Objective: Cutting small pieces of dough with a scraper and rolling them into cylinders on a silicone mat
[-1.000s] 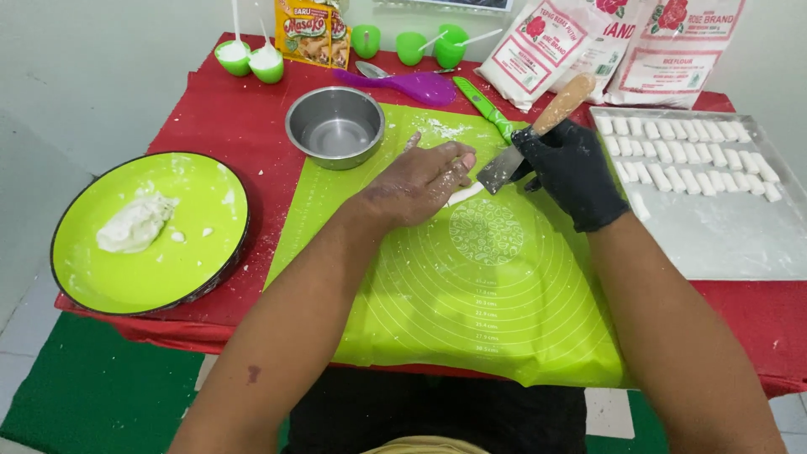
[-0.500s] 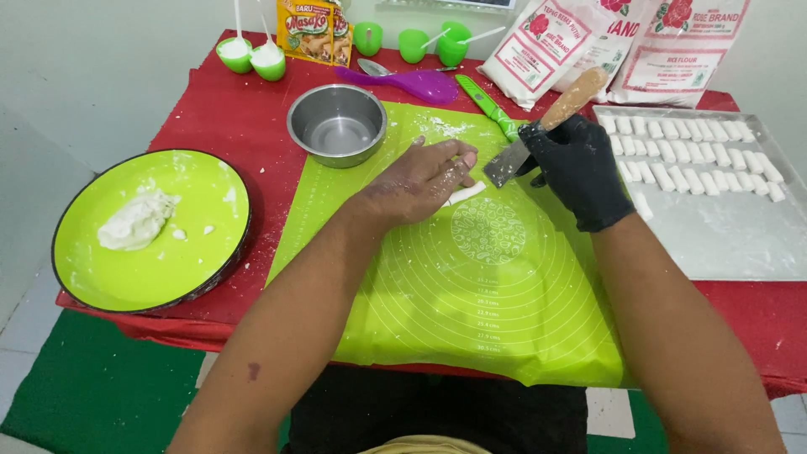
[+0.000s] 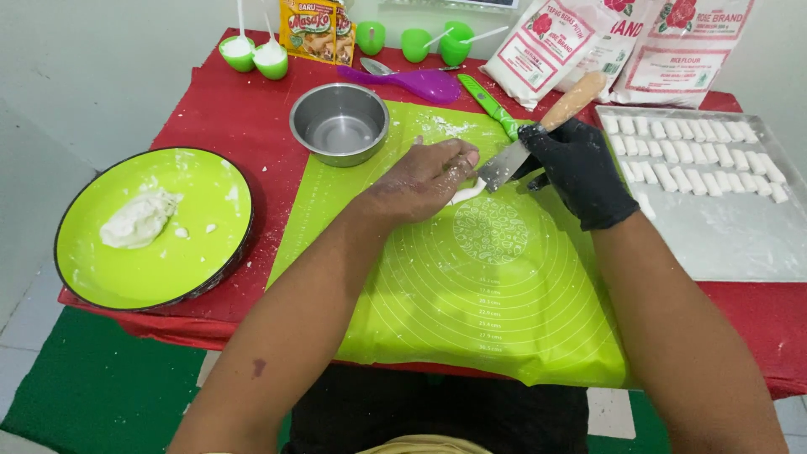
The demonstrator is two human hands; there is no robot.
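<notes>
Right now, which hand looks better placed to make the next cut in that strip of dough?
Probably the right hand: it grips the wooden-handled scraper, blade beside the dough strip. The bare left hand lies on the dough, holding no tool.

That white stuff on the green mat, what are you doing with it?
A person is cutting a strip of white dough on the green mat. The bare left hand holds the dough down, and the gloved right hand holds a scraper against it. Cut pieces sit in rows on the tray. More dough waits on the plate.
</notes>
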